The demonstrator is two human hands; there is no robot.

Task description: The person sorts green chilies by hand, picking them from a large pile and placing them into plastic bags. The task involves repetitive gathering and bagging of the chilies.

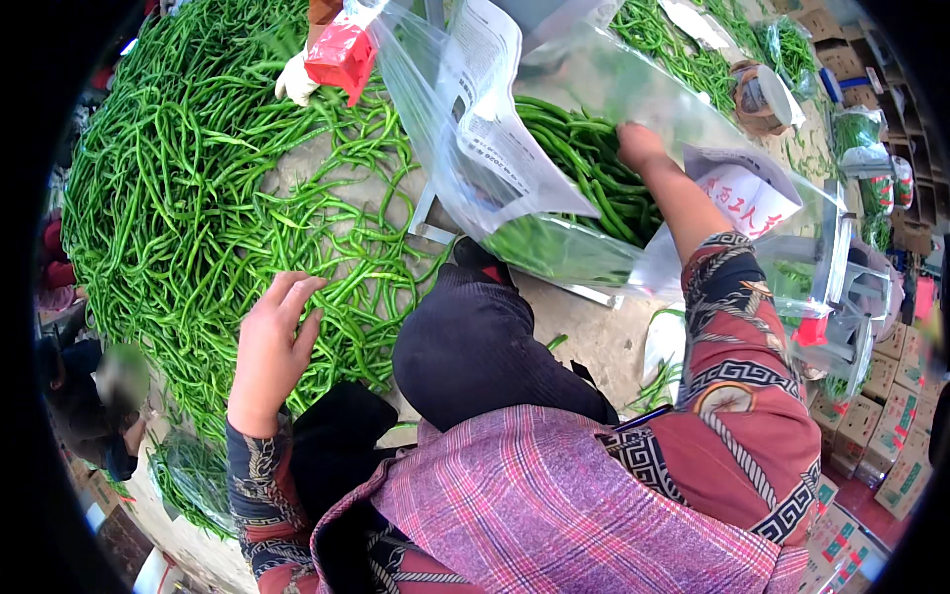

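Note:
Long green chili peppers (185, 185) lie in a wide heap on the floor, to the left and in front of me. Over the heap's near part hovers my left hand (278, 334), fingers loosely apart and nothing in them. A clear plastic bag (594, 252), lined with printed newspaper sheets (482, 111), stands wide-mouthed in a metal frame (594, 295). Inside it lie more green peppers (586, 163). My right hand (640, 147) reaches into the bag and touches the peppers at their right side; its fingertips are hidden, so I cannot tell whether it grips any.
Another person's white-gloved hand (298, 80) is at the heap beside a red-taped post (341, 56). A tape roll (761, 96) lies at upper right. Cardboard boxes (876, 416) are stacked at right, near another metal frame (831, 245). A person in dark clothes (82, 401) is at far left.

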